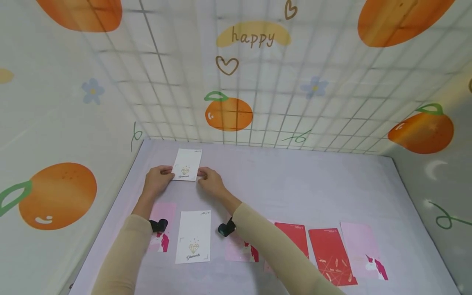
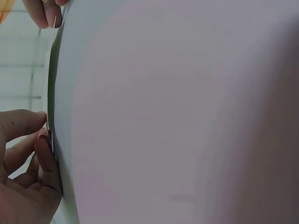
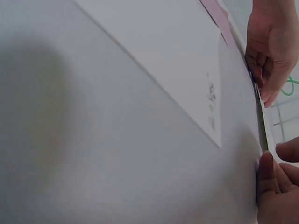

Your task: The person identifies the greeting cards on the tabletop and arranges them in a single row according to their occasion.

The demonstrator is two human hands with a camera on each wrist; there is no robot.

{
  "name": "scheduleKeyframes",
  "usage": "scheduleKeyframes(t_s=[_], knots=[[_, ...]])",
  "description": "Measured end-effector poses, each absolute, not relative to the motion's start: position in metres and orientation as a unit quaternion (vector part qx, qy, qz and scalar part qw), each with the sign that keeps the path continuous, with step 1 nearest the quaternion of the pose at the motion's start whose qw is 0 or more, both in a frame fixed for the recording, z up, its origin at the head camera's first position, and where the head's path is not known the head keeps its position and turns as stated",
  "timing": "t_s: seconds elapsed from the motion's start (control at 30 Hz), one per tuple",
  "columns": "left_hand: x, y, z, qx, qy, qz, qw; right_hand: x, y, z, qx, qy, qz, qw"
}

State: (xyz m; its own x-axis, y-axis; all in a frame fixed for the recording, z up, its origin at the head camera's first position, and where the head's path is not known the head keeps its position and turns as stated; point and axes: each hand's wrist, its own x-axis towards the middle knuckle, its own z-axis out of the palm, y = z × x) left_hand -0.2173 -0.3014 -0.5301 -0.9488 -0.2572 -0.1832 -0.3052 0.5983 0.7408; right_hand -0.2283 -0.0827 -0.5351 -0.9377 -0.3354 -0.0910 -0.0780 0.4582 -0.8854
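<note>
Near the table's back left, a white card [image 1: 187, 162] with a gold diamond print lies between my hands. My left hand [image 1: 156, 181] pinches its left edge with thumb and fingertips. At the right edge my right hand [image 1: 212, 181] pinches it likewise. In the left wrist view the card appears edge-on as a thin strip, with the left hand [image 2: 30, 170] below and the right hand [image 2: 44, 13] above. The right wrist view has the right hand [image 3: 280, 189] at lower right and the left hand [image 3: 271, 51] above it.
A front row holds another white diamond card [image 1: 194, 233], pink unicorn cards [image 1: 166, 213] [image 1: 361, 246] and red cards [image 1: 326, 246]. My right forearm covers part of the row. A printed cloth over a wire grid [image 1: 273, 82] rises behind the pale table [image 1: 295, 184].
</note>
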Motion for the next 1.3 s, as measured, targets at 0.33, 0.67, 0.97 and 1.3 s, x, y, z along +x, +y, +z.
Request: scheduleKeyframes(t_s=[0.33, 0.67, 0.97, 1.3], knots=[[-0.206, -0.3, -0.518, -0.139, 0.894, 0.426, 0.025, -0.22, -0.068, -0.524, -0.132, 0.831, -0.526, 0.124], [-0.163, -0.275, -0.483, -0.058, 0.893, 0.445, -0.014, -0.193, -0.026, -0.49, -0.181, 0.814, -0.543, 0.097], [-0.126, -0.245, -0.466, -0.037, 0.877, 0.479, -0.027, -0.164, 0.004, -0.475, -0.205, 0.799, -0.559, 0.085], [-0.093, -0.216, -0.459, -0.05, 0.857, 0.513, -0.02, -0.126, 0.029, -0.466, -0.205, 0.78, -0.584, 0.088]])
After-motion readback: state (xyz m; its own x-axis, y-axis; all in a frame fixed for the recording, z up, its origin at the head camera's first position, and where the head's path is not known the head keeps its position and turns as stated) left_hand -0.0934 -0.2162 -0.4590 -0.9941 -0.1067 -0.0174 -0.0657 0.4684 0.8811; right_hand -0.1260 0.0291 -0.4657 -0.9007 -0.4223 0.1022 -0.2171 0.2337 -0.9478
